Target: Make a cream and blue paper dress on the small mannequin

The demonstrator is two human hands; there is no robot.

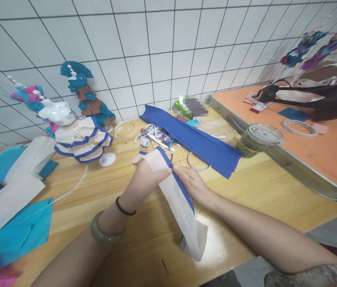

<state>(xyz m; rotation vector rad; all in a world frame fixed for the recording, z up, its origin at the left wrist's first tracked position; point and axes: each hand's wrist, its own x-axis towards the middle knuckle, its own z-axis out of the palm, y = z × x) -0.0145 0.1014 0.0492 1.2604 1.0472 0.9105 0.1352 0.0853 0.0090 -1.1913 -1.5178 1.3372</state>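
A long white paper strip with a blue edge runs from the middle of the wooden table down toward me. My left hand pinches its upper part, thumb against the paper. My right hand grips the blue edge right beside it, fingers closed on the strip. The strip's lower end hangs folded near the table's front edge.
A blue crepe paper sheet lies behind the hands, with paper scraps and tape rings. A doll figure in a white and blue paper dress stands at left. A glass jar and an orange board are at right. White and teal sheets lie at left.
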